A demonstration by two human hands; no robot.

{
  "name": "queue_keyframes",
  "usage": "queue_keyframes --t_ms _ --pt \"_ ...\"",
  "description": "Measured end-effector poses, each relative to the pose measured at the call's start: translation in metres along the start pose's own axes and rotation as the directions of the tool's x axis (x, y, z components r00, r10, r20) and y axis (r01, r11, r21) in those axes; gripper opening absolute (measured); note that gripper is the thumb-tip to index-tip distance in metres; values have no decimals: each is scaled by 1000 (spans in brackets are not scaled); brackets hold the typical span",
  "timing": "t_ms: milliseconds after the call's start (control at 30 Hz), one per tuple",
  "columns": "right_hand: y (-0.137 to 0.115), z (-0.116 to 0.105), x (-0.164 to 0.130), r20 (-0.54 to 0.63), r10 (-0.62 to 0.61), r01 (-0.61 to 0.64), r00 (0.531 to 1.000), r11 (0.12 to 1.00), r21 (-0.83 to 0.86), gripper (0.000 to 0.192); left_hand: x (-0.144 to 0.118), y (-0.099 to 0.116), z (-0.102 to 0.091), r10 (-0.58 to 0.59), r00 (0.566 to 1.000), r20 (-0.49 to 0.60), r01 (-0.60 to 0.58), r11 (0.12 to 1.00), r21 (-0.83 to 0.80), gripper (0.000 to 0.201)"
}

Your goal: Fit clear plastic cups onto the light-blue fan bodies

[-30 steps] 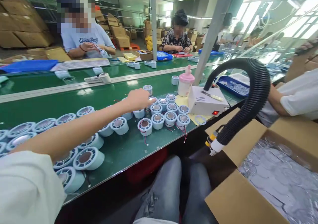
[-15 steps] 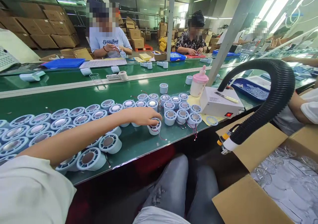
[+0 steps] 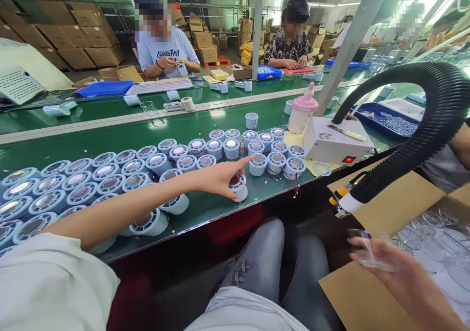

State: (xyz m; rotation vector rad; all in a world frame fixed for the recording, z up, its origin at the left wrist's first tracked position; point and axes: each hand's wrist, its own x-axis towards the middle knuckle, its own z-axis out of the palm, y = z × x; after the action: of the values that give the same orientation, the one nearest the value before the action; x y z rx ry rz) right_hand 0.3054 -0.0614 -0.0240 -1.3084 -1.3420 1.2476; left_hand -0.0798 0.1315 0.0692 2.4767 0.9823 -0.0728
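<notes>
Head view: the left hand (image 3: pixel 220 178) reaches over the green conveyor table (image 3: pixel 110 135) and closes thumb and lower fingers on a small round blue housing (image 3: pixel 238 186) with red wires trailing from it, while the forefinger stays stretched out above. The housing stands apart from the rows of like housings (image 3: pixel 91 174), near the table's front edge. The right hand (image 3: pixel 382 262) hangs low over the cardboard box (image 3: pixel 363 296), loosely curled around a clear plastic piece (image 3: pixel 367 250), fingers half closed.

By my reading, the step in hand is picking one housing and one clear part to bring together. The next move calls for lifting the housing free without snagging its wires, then lining the clear piece up with its open top.

The clear piece is blurred, so its shape is probably a lid but hard to confirm. The left palm hides the housing's near side. The black hose (image 3: pixel 422 125) covers part of the box, and the box's contents are only a glassy jumble.
</notes>
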Motion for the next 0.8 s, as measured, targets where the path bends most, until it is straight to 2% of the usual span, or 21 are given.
queue_keyframes --t_ms 33,67,100,167,200,267,300,367,467,600,700,800 --pt "2 16 3 -33 -49 47 998 996 -72 30 -2 5 6 26 1000 -17 -27 995 -98 125" --pt "1 33 5 14 -128 129 992 973 -190 25 -4 11 12 60 998 -24 -63 978 -201 132" --pt "-3 52 7 97 -228 248 969 910 -332 29 -7 16 20 96 995 -20 -98 949 -299 138" --pt "-17 87 11 261 -436 503 861 657 -561 48 -11 28 35 157 988 13 -134 878 -459 146" --pt "-24 102 13 312 -508 575 803 524 -628 53 -12 33 43 176 983 42 -130 850 -511 149" --pt "-36 121 17 369 -585 628 722 331 -704 55 -14 43 54 190 975 119 -94 830 -550 154" --pt "-40 127 18 382 -592 626 710 281 -728 54 -14 47 57 184 969 162 -68 838 -542 155" --pt "-45 130 19 395 -579 608 713 230 -760 52 -14 54 60 149 961 234 -14 869 -494 156" --pt "-48 127 17 416 -539 598 732 215 -772 52 -12 62 59 91 943 321 53 909 -413 156" --pt "-54 128 19 515 -446 629 732 152 -763 55 -7 74 59 118 902 416 43 932 -359 157" --pt "-56 131 23 499 -342 571 796 153 -807 43 -5 77 59 150 900 410 0 939 -344 155" --pt "-54 126 25 439 -265 500 858 243 -831 20 -7 73 59 144 931 335 -11 930 -367 151"
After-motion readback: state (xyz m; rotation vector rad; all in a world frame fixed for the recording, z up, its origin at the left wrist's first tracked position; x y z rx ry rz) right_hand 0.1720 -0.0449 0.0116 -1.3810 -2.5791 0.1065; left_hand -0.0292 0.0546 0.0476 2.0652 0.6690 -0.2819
